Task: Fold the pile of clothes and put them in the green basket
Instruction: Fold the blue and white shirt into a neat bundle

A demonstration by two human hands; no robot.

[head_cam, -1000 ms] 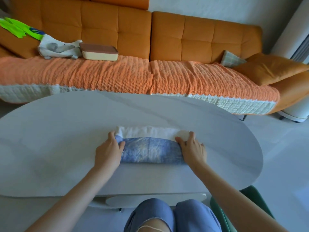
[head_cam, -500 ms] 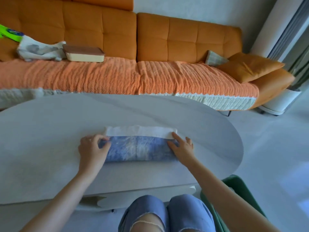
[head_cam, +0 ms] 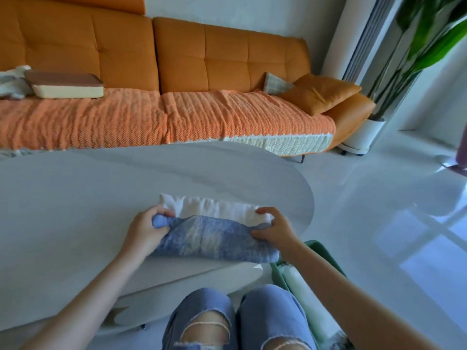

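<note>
Spotted far left on the orange sofa (head_cam: 202, 59): a cream box (head_cam: 65, 84) with a brown lid, touching a crumpled white cloth (head_cam: 10, 82) at the frame edge. Worked at the pale desk (head_cam: 75, 198) in front of the sofa. Gripped the left end of the folded blue-and-white garment (head_cam: 214, 238) with the left hand (head_cam: 145, 229), fingers curled round bunched blue fabric. Kept the garment at the desk's near right edge, white layer showing along the far side. Sat with knees in ripped blue jeans (head_cam: 202, 317) below the desk. Pinched the garment's right end with the right hand (head_cam: 274, 228), thumb beneath, fingers curled over the white edge. Noted the green basket (head_cam: 322, 250) on the floor just right of the knees, partly hidden by the right forearm, a pale rolled cloth (head_cam: 303, 294) inside. Farther right: an orange cushion (head_cam: 321, 93) and a green plant (head_cam: 429, 34).
</note>
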